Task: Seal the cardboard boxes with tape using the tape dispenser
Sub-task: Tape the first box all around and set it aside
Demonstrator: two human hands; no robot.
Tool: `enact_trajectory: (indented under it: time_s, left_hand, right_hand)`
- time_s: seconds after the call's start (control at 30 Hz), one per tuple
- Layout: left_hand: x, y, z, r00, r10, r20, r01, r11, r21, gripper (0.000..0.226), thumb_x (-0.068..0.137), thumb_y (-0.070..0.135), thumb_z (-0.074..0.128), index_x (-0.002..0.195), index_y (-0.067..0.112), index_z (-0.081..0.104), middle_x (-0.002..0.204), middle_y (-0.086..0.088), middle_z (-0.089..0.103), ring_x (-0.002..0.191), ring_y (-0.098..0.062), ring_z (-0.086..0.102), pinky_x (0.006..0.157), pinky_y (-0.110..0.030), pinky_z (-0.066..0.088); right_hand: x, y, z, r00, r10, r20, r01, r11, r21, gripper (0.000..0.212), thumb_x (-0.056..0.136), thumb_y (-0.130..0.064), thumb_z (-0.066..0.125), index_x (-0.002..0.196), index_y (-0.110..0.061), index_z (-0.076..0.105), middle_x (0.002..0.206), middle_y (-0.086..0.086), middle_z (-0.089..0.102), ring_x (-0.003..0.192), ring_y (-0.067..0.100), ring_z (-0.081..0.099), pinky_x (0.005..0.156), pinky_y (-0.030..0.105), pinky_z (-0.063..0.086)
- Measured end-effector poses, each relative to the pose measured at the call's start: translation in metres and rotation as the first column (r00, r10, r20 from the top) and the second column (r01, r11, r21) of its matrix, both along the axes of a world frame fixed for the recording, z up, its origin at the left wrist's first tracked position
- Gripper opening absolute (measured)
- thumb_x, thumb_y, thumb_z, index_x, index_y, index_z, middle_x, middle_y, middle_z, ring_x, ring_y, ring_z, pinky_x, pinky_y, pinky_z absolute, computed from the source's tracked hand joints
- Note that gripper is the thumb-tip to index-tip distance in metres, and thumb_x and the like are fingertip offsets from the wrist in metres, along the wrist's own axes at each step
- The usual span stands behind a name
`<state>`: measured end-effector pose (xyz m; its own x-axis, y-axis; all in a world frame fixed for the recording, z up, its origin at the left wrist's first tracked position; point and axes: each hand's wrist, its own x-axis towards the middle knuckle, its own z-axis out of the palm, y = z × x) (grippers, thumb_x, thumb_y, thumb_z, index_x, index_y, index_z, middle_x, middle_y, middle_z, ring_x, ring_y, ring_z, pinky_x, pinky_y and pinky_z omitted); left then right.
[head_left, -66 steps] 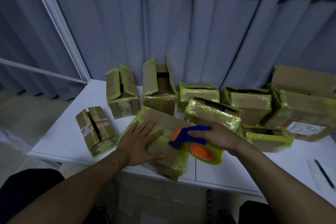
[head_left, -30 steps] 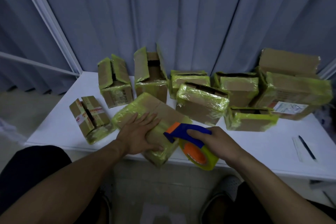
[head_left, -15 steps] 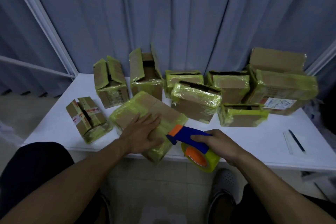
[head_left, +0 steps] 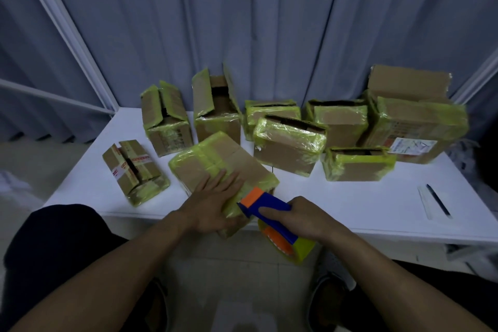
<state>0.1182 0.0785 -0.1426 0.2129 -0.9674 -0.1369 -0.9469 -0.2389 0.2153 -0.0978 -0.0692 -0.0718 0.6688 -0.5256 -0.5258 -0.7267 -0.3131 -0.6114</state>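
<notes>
Hands: left hand (head_left: 213, 207) flat on centre-frame box (head_left: 215, 159), fingers straight; right hand (head_left: 304, 219) clamped round tape dispenser (head_left: 265, 201) at box's near edge. Press firmly, pull tape taut.

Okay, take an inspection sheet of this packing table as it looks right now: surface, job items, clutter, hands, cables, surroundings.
Surface: white table; the nearest box hangs over its front edge.
Job's things: cardboard box wrapped in yellow tape, under the left hand; blue and orange tape dispenser at the box's near end, carrying a yellow roll; more taped boxes behind, among them a tall box with its flaps up.
Clutter: pen on a paper strip, far right.
Hands: left hand lies flat on the cardboard box; right hand grips the tape dispenser.
Cables: nothing seen.
Surroundings: grey curtain behind the table; white frame bar at left.
</notes>
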Motion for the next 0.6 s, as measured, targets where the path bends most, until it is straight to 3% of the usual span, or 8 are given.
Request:
enact_trajectory:
  time_s: [0.17, 0.3, 0.4, 0.6]
  left_hand:
    - [0.001, -0.002, -0.005, 1.000, 0.011, 0.027, -0.012, 0.999, 0.040, 0.098, 0.083, 0.084, 0.036, 0.155, 0.039, -0.013, 0.162, 0.017, -0.021, 0.149, -0.013, -0.023, 0.121, -0.045, -0.009]
    - [0.003, -0.003, -0.005, 1.000, 0.015, 0.016, -0.016, 0.998, 0.064, 0.100, 0.082, 0.082, 0.040, 0.156, 0.039, -0.012, 0.162, 0.017, -0.020, 0.149, -0.012, -0.021, 0.121, -0.045, -0.008]
    - [0.004, -0.004, -0.006, 1.000, 0.018, 0.024, -0.019, 0.998, 0.065, 0.099, 0.082, 0.083, 0.039, 0.156, 0.039, -0.011, 0.163, 0.016, -0.019, 0.149, -0.012, -0.019, 0.122, -0.046, -0.007]
    - [0.006, -0.004, -0.005, 0.999, 0.001, 0.045, -0.004, 0.998, 0.057, 0.107, 0.069, 0.095, 0.015, 0.156, 0.038, -0.011, 0.162, 0.016, -0.020, 0.148, -0.012, -0.020, 0.120, -0.045, -0.007]
  right_hand:
    - [-0.009, 0.009, -0.003, 0.998, -0.040, 0.056, 0.038, 0.999, 0.034, 0.058, 0.084, -0.071, 0.065, 0.071, -0.015, 0.060, 0.059, -0.004, 0.062, 0.049, 0.007, 0.058, 0.056, 0.021, 0.041]
    - [-0.019, 0.015, -0.005, 0.996, -0.042, 0.081, 0.042, 0.999, 0.001, 0.059, 0.083, -0.073, 0.065, 0.075, -0.014, 0.065, 0.067, 0.000, 0.068, 0.054, 0.009, 0.062, 0.058, 0.022, 0.043]
    - [-0.029, 0.013, 0.001, 0.997, -0.042, 0.061, 0.043, 0.999, -0.004, 0.058, 0.083, -0.072, 0.067, 0.073, -0.015, 0.064, 0.063, -0.003, 0.066, 0.047, 0.004, 0.059, 0.056, 0.021, 0.042]
    - [-0.054, 0.012, 0.004, 0.997, -0.066, 0.042, 0.063, 0.996, 0.070, 0.053, 0.084, -0.068, 0.068, 0.072, -0.017, 0.063, 0.053, -0.007, 0.063, 0.044, 0.002, 0.058, 0.051, 0.018, 0.040]
